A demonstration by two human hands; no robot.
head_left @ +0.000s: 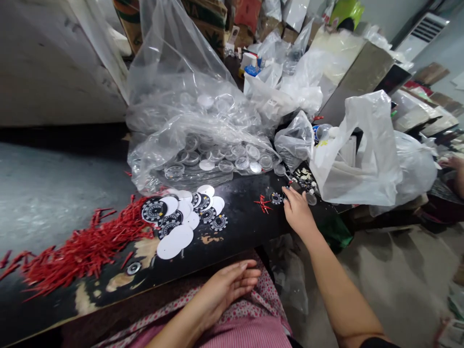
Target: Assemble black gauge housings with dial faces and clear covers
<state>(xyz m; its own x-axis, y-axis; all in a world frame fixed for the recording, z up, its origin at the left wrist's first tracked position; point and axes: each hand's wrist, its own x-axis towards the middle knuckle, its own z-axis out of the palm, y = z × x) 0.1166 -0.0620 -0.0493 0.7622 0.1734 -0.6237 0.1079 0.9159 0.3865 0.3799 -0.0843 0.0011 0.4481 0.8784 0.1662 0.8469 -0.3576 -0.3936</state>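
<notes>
My left hand [234, 285] is held above my lap, just off the table's front edge, with its fingers stretched out and nothing in it. On the right part of the table, my right hand [297, 209] reaches down with fingers apart. Its fingertips are beside a black-and-white dial disc [276, 198] and small loose parts [305, 180]; whether they touch a piece is hard to see. Left of that disc lies a little cluster of red pointed pieces [263, 204]. White round discs [181, 239] and more printed dials [219, 223] overlap in the table's middle.
A long heap of red pointed pieces [90, 246] covers the left of the table [224, 251]. Behind the discs, a large clear bag [188, 96] spills clear round cases [225, 166]. A white plastic bag [362, 154] stands at right. Another person's hand [451, 162] shows far right.
</notes>
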